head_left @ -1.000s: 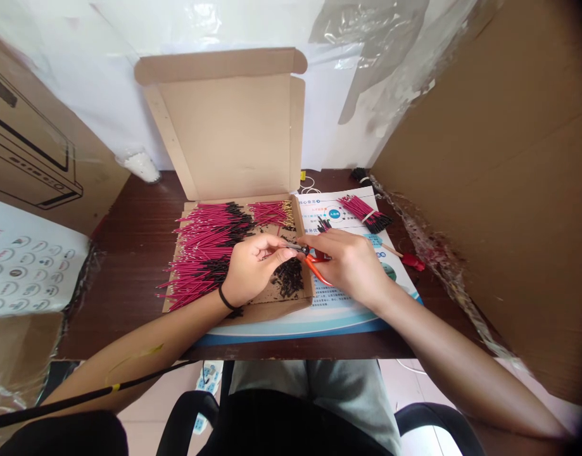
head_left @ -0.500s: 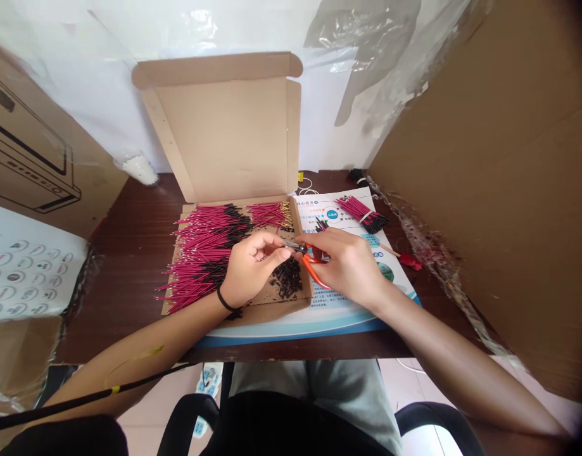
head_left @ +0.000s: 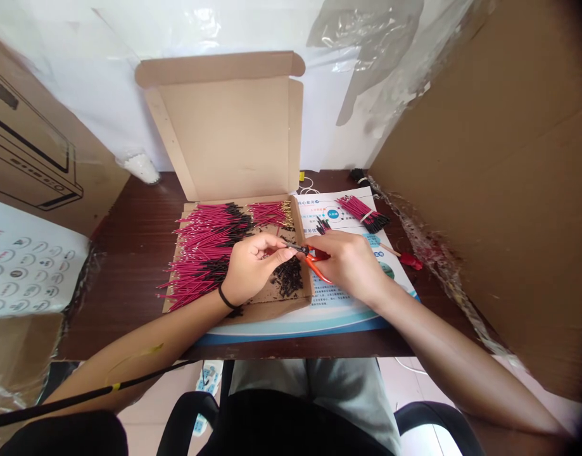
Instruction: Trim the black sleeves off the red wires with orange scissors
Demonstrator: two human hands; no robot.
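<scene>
My right hand [head_left: 352, 263] is closed around orange-handled cutting pliers [head_left: 319, 269], their dark jaws pointing left. At the jaws, the thumb and fingertips of my left hand [head_left: 255, 266] are pinched together; whatever they hold is too small and covered to make out. Both hands are over the right part of an open cardboard box [head_left: 262, 304]. Left of them in the box lie many magenta wires [head_left: 196, 253] with black ends. Black scraps [head_left: 288, 278] are heaped below the pliers. Several black-tipped wires [head_left: 323, 225] show just beyond my right hand; whether it grips them I cannot tell.
Gold-tipped magenta wires [head_left: 266, 213] lie at the box's back right. A banded wire bundle [head_left: 364, 214] rests on a printed sheet [head_left: 319, 323]. The box lid [head_left: 224, 133] stands upright behind. Cardboard panels [head_left: 499, 190] flank the dark table [head_left: 114, 266].
The orange handles look closer together than before. Both hands stay in nearly the same place, and the whole view has shifted slightly.
</scene>
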